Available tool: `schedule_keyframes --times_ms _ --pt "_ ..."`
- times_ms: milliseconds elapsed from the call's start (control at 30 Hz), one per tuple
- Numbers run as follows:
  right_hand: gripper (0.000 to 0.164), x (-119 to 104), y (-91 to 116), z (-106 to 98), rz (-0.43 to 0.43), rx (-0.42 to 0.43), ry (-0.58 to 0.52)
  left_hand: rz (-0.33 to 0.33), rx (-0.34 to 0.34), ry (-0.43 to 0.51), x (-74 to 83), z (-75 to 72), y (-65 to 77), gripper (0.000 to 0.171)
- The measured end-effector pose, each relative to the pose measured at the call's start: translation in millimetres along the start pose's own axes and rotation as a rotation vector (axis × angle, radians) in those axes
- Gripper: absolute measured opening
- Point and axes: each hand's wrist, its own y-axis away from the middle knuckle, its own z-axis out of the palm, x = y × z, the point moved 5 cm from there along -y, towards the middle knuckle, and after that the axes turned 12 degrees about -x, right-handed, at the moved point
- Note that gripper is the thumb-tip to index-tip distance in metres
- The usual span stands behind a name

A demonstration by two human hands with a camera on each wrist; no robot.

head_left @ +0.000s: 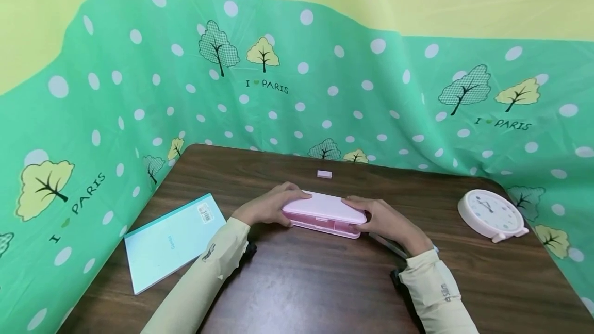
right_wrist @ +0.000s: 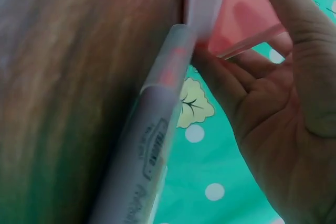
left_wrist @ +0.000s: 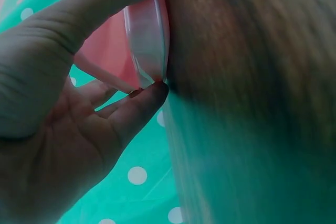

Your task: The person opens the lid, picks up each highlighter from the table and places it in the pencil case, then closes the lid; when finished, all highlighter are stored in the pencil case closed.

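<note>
A pink pencil case [head_left: 325, 206] lies across the middle of the dark wooden table, its lid slightly raised along the near side. My left hand [head_left: 266, 206] grips the left end, with thumb and fingers on opposite sides of the case [left_wrist: 107, 40] in the left wrist view. At the other end, my right hand [head_left: 387, 221] holds the case between thumb and fingers. A marker with a clear cap [right_wrist: 149, 135] lies close beside the right hand, partly hidden under the wrist in the head view. What the case contains cannot be made out.
A small pinkish eraser-like block [head_left: 324, 174] lies beyond the case. On the left is a pale blue notebook [head_left: 174, 244] with a barcode sticker. A white round clock [head_left: 492, 213] lies at the right. Green polka-dot cloth [head_left: 278, 133] hangs around the table's edges.
</note>
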Motion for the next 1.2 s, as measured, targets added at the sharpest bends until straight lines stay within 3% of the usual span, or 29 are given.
schedule_keyframes --times_ms 133,367,700,1200 --pt "0.080 2.3 1.5 0.1 0.034 -0.015 -0.023 0.002 -0.004 0.007 -0.8 0.3 -0.9 0.084" --pt "0.083 10.3 6.5 -2.6 0.055 -0.008 -0.123 -0.024 0.017 0.093 -3.0 -1.4 2.6 0.087" --pt "0.063 18.2 16.1 -7.1 -0.006 -0.019 -0.205 -0.080 0.032 0.106 -3.2 -1.7 5.9 0.094" --pt "0.050 26.5 15.3 -6.0 -0.028 0.026 -0.298 -0.050 0.073 0.134 -6.8 -1.9 5.5 0.096"
